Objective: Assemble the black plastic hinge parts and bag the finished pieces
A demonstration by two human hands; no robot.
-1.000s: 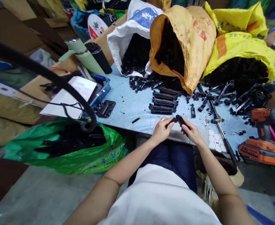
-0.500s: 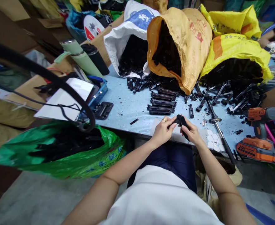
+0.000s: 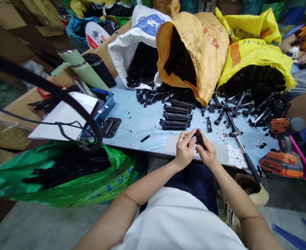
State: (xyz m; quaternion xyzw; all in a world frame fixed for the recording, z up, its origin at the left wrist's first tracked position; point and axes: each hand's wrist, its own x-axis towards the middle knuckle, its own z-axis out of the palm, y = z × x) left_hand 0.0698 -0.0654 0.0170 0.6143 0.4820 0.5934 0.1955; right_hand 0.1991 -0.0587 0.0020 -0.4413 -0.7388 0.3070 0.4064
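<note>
My left hand point(image 3: 184, 150) and my right hand point(image 3: 207, 153) meet at the near edge of the light blue table point(image 3: 139, 119). Both are closed on one small black plastic part point(image 3: 199, 138) held upright between them. A ring shows on a finger of my left hand. Just beyond my hands lie three long black assembled pieces point(image 3: 175, 116) stacked in a row, with a short black piece point(image 3: 208, 124) beside them. White round pads point(image 3: 233, 155) sit on a sheet to the right of my right hand.
Open sacks of black parts stand at the back: white point(image 3: 139, 45), orange point(image 3: 194, 48), yellow point(image 3: 257, 62). An orange cordless drill point(image 3: 283, 146) and a long hammer point(image 3: 240, 146) lie at right. A green bag point(image 3: 64, 173) sits at left on the floor. Another person's hand point(image 3: 302, 57) shows far right.
My hands have drawn closer together and turned the black part more upright. The view has shifted a little to the right and down.
</note>
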